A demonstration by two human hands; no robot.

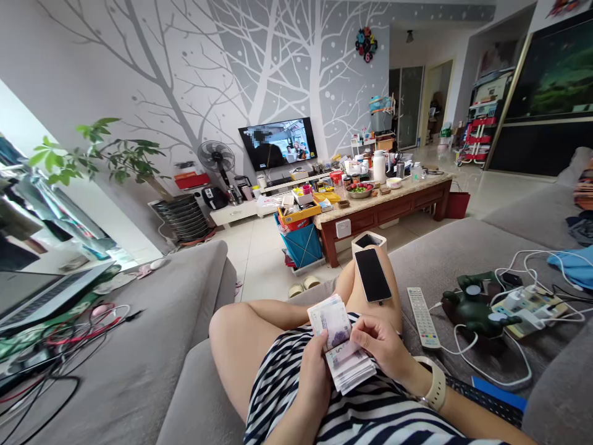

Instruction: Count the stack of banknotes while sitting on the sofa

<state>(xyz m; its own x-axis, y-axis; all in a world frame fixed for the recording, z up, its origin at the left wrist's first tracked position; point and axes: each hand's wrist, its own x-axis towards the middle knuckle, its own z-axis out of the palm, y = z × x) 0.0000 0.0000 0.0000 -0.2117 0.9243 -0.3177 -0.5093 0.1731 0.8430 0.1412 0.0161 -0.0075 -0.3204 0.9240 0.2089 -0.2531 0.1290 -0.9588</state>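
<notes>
L hand [319, 377] is closed round a thick stack of pale paper banknotes [347, 364], held just above the navy-and-white striped cloth [296, 395] on the lap. R hand [377, 343] bends over the top note (can't tell if it pinches or only touches), w/ a cream watch strap [435, 383] on that wrist. If the L hand goes loose, notes could slip and drop onto the sofa.

Just past the notes, a flat black smartphone [373, 275] lies on a bare raised leg [345, 284]; a small leg move could tip it off. To the right on the grey cloth sofa [430, 259] sit a long white TV remote [422, 316], a dark green lumpy toy [477, 309] and thin white cords [491, 364]. A hand caught in those cords could drag things down.
</notes>
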